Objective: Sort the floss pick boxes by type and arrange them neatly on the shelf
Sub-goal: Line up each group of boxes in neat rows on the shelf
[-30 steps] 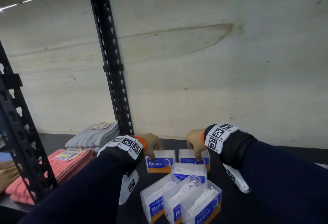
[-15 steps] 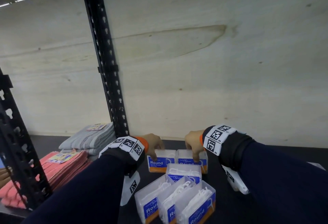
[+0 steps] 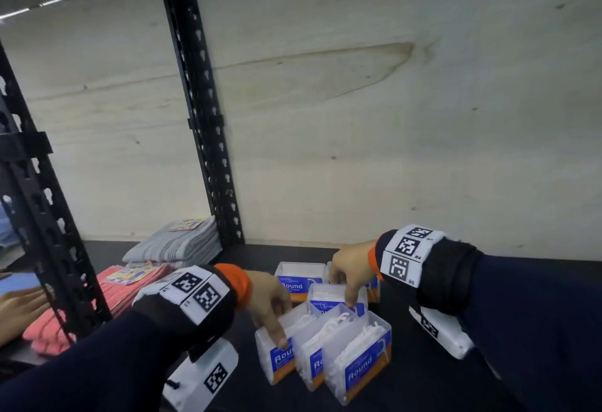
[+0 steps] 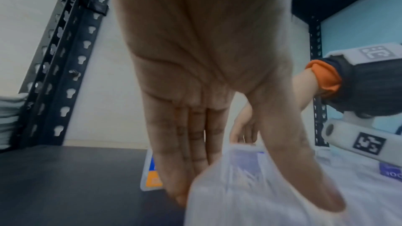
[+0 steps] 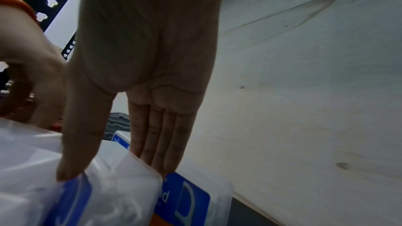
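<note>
On the dark shelf, clear floss pick boxes with blue and orange "Round" labels stand in a cluster in front of the plywood back panel. Three of them form a tilted front row, touching side by side: the left front box, the middle front box and the right front box. Behind this row sits a centre box, and behind that a back left box near the panel, with another box beside it mostly hidden by the right hand.

The left hand reaches down to the left front box, its straight fingers on one side and the thumb on the other, pinching the box top between them. The right hand pinches the centre box the same way, thumb on its near face and fingers down behind it.

To the left, beyond a black slotted upright, lie folded grey cloths and folded pink cloths.
</note>
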